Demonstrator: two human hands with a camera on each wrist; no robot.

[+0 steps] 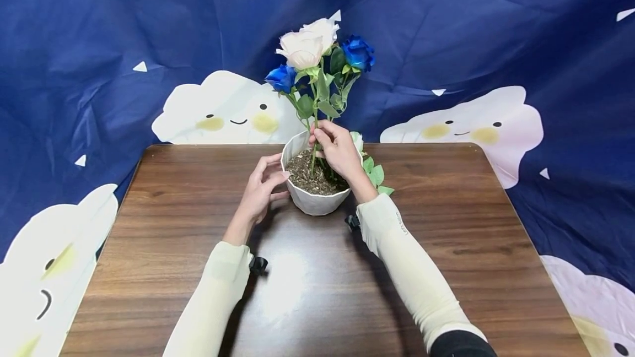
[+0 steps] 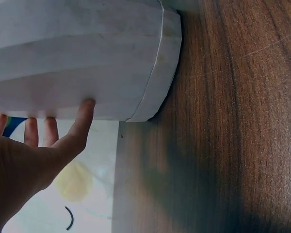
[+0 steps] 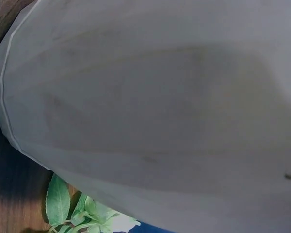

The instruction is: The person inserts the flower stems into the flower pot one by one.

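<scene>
A white faceted flower pot (image 1: 317, 204) filled with brown soil (image 1: 308, 176) stands on the table. Artificial roses rise from it: pale pink-white ones (image 1: 300, 49), a blue rose (image 1: 358, 53) at right and a smaller blue rose (image 1: 281, 79) at left. My right hand (image 1: 339, 150) reaches over the pot and pinches a green rose stem just above the soil. The left hand (image 1: 260, 187) rests its extended fingers against the pot's left side. In the left wrist view, those fingertips (image 2: 88, 104) touch the pot wall. The right wrist view shows mostly pot wall (image 3: 136, 111), without the hand.
Behind the pot's right side, another white flower (image 1: 357, 140) with green leaves (image 1: 375, 174) lies on the brown wooden table (image 1: 446, 225). A dark blue backdrop (image 1: 436, 32) with smiling clouds hangs beyond the table's back edge.
</scene>
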